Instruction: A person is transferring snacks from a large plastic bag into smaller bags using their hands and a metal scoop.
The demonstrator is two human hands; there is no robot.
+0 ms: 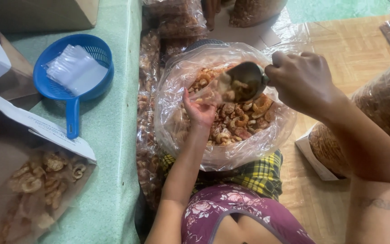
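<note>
A large clear plastic bag [172, 113] full of curled golden fried snacks [240, 122] sits in front of me. My right hand [301, 79] grips a dark metal scoop [244, 81] loaded with snacks, tilted over the big bag. My left hand [199, 110] is inside the bag's mouth, holding a small clear bag [213, 92] up against the lip of the scoop. The small bag is blurred and partly hidden by the scoop.
A blue plastic strainer [73, 86] holding a stack of small clear bags [75, 68] lies on the green table [113, 135]. Packed snack bags [147, 90] line the table edge. Another open snack bag [41, 180] lies lower left; a big filled bag [384, 104] stands right.
</note>
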